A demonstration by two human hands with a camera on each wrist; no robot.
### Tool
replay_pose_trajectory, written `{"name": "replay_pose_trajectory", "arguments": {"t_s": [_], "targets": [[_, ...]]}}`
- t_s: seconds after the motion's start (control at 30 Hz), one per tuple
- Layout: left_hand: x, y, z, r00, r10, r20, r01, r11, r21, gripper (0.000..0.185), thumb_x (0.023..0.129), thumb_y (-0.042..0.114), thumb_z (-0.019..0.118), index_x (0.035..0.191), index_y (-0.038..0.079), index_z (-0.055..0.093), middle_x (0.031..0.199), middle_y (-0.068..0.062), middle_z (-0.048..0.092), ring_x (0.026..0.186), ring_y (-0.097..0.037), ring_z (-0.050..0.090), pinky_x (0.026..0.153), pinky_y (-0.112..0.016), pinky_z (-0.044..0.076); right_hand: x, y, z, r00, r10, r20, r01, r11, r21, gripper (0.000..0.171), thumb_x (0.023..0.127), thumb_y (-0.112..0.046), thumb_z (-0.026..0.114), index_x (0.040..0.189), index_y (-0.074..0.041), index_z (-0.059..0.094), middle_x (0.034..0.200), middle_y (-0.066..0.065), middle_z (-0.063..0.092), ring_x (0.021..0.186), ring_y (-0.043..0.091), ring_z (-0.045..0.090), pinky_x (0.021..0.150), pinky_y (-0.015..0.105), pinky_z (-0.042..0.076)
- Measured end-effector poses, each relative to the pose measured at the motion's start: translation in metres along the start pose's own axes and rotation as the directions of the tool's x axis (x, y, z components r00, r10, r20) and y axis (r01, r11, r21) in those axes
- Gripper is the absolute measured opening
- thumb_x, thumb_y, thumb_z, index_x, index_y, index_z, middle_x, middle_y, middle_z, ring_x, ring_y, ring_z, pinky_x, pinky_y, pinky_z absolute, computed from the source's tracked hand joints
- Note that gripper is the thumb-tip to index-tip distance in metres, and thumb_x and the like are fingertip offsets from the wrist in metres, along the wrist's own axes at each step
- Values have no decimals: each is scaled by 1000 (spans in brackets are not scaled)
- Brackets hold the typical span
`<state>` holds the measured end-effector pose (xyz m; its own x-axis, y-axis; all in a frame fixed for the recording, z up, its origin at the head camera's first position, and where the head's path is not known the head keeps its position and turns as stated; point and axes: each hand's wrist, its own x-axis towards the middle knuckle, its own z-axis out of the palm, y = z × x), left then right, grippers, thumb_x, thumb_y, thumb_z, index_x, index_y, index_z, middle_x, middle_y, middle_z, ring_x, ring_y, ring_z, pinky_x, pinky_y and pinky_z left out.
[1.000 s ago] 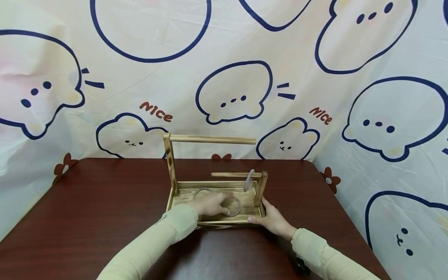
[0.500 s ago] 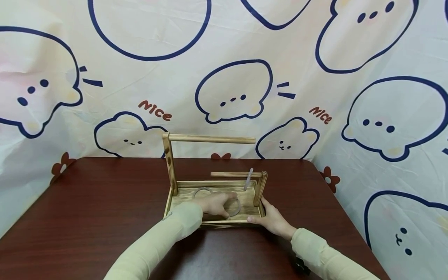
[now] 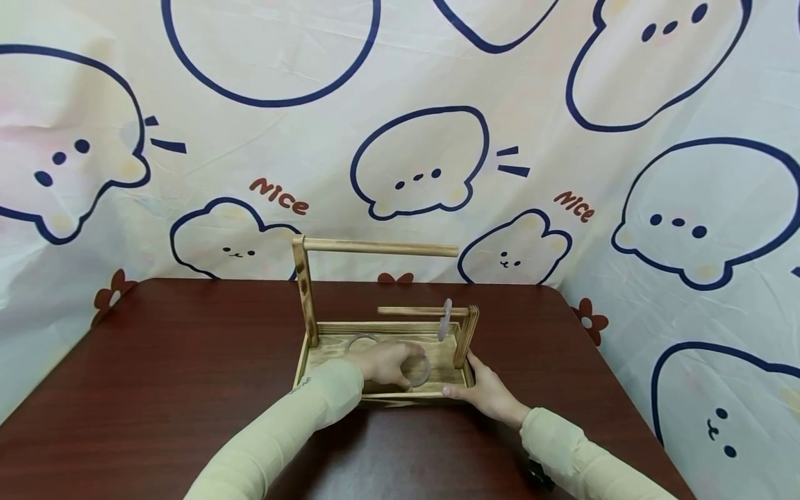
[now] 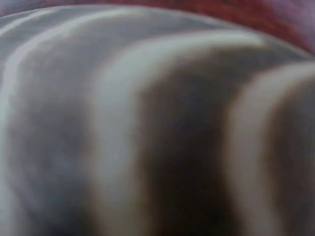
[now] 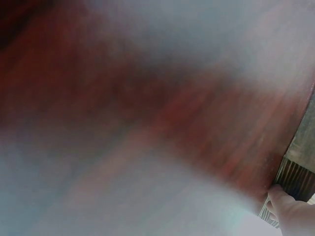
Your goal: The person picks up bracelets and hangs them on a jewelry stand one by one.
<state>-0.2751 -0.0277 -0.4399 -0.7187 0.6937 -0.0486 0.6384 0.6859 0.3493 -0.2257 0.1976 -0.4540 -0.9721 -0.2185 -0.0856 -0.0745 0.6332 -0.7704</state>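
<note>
In the head view a wooden rack with a tray base (image 3: pixel 325 354) stands on the table. My left hand (image 3: pixel 384 362) reaches down into the tray, its thumb and fingers curled at the edges of a pale bangle (image 3: pixel 421 375); the hand covers part of it. A second bangle (image 3: pixel 362 338) lies farther back, partly behind the hand. Another bangle (image 3: pixel 444 321) hangs on the lower wooden bar (image 3: pixel 409 312). My right hand (image 3: pixel 490 394) grips the tray's right front corner, thumb on the front rim. The right wrist view shows that hand (image 5: pixel 293 214) against the ribbed wooden side (image 5: pixel 298 179).
A taller upright at the left carries the upper bar (image 3: pixel 381 247) above the tray. The brown table (image 3: pixel 187 361) stretches around the rack, with a patterned cloth (image 3: pixel 312 153) behind it. Only a blurred striped surface (image 4: pixel 118 123) fills most of the left wrist view.
My left hand has shifted slightly right over the near bangle, its fingers settling at the edges. The hanging bangle has swung and turned on its bar. My right hand has stayed put.
</note>
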Motion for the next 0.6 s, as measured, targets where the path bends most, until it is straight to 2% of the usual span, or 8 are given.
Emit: {"name": "replay_pose_trajectory", "arguments": {"t_s": [0.17,0.33,0.6], "targets": [[-1,1,-1,1000,0,-3,0,1000,9,64,70,29,78,126,10,54,126,-3,57,114,-19,53,98,-33,41,0,1,0,1000,6,-5,-6,1000,-11,102,72,-39,76,146,-2,16,145,21,31,133,36,29,104,52,30],[-6,3,-8,1000,-26,9,26,999,-43,71,70,30,79,130,9,49,125,-5,58,114,-22,54,97,-35,42,0,1,1,1000,14,5,-14,1000,-7,103,72,-39,76,147,-2,15,145,21,31,133,36,29,104,52,30],[-17,10,-22,997,-58,-47,56,997,-53,74,68,34,79,133,14,48,130,-4,54,116,-25,52,94,-41,44,-2,-3,0,999,35,2,-35,999,-4,103,72,-40,75,147,-2,15,146,20,30,134,35,28,104,52,29]]}}
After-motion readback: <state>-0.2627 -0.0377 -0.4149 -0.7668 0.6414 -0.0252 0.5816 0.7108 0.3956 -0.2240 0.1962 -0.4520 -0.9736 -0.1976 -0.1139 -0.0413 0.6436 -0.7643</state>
